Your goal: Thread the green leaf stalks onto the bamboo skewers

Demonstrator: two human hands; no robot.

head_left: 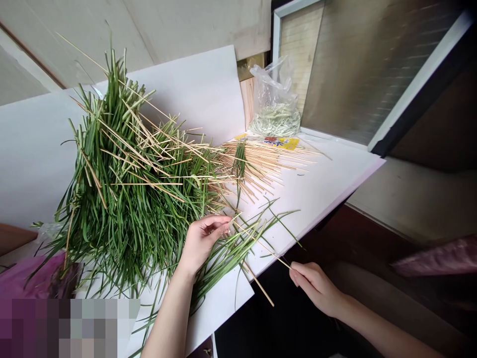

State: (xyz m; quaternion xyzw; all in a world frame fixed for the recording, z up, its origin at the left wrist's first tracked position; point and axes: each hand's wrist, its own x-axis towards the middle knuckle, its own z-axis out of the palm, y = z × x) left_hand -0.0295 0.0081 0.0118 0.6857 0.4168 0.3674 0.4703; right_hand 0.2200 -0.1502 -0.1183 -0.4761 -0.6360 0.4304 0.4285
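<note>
My right hand (315,286) pinches one end of a thin wooden skewer (266,247), which slants up to my left hand. With thumb and fingers closed, my left hand (204,238) holds the pale end of a green chive (236,218) at the skewer's far tip. Whether the tip has gone into the stalk is too small to tell. Under and beside my left hand lies a loose bunch of chives (238,243) on the white board. Another skewer (263,288) pokes out from beneath this bunch toward the table edge.
A large heap of chives (149,199) fills the left, with several skewers scattered over it. Behind are a pile of skewers (261,164) and a clear plastic bag (276,109) of pale strands. The white tabletop (328,169) ends at a right-hand edge; purple plastic (33,276) lies lower left.
</note>
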